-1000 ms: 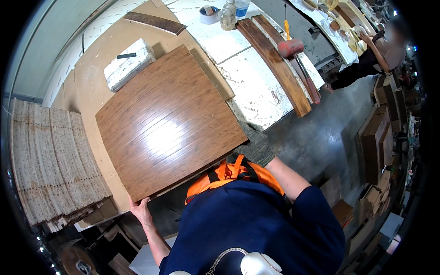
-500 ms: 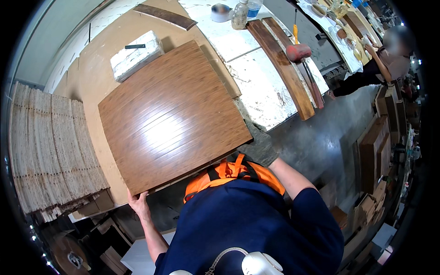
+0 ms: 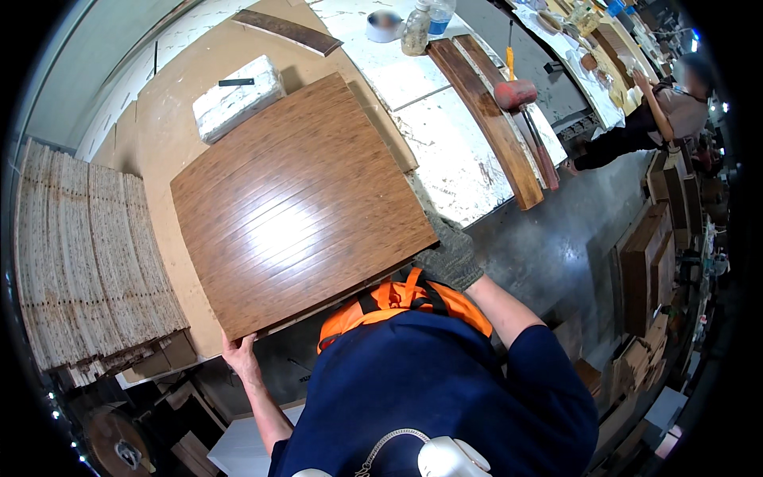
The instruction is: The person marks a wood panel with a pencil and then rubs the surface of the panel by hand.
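L hand (image 3: 242,358), knit-gloved R hand (image 3: 451,258) hold glossy, grooved wood-grain pnl (image 3: 306,187).

1. My hands: two, bare left hand (image 3: 241,358) and grey-gloved right hand (image 3: 451,258).
2. Glossy brown grooved wooden panel (image 3: 302,199): one.
3. Long brown wooden planks (image 3: 482,115): I count three.
4. Red-headed mallet (image 3: 515,95): one.
5. Yellow-handled tool (image 3: 510,62): one.
6. Clear bottles (image 3: 415,32): two.
7. White rectangular block (image 3: 238,103): one.
8. Stacked pale speckled boards (image 3: 95,254): too tightly packed for me to count.
9. Co-worker (image 3: 674,113): one.
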Demonstrator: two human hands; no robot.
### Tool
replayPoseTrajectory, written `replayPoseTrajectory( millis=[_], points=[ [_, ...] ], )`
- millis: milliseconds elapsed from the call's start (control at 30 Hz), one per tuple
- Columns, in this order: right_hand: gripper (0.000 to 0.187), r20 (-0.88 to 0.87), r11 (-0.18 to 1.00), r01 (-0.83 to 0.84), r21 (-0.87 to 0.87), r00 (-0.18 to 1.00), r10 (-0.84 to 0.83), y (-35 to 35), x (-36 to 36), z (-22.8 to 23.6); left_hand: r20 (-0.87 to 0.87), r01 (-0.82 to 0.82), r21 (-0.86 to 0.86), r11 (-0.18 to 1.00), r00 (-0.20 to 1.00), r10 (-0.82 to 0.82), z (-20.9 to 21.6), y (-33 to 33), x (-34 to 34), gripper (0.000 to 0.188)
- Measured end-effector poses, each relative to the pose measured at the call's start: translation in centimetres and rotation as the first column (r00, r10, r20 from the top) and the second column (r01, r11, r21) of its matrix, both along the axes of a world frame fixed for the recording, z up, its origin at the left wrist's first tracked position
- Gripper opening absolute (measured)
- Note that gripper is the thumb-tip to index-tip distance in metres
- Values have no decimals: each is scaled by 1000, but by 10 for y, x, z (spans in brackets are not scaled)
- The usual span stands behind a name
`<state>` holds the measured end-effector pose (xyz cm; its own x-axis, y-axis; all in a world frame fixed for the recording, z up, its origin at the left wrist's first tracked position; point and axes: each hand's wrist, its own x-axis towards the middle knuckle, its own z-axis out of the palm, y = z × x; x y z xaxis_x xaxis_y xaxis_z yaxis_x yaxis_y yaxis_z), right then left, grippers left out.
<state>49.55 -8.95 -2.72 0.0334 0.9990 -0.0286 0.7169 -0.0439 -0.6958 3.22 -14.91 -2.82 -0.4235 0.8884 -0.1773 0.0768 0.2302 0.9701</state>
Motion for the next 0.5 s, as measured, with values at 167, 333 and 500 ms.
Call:
replayPoseTrajectory(
  millis=[167,333,500],
  points=[
    [67,-7,1000,9,-18,1000,-9,2,4,-4,-34,11,-34,999,999,-12,3,5,2,56],
    [61,-26,999,-38,-14,999,38,12,-7,20,-44,-20,-90,996,999,16,3,-1,1,47],
    [69,-113,991,24,130,994,-10,3,-5,2,-61,-84,-103,991,995,78,11,11,14,56]
  ],
)
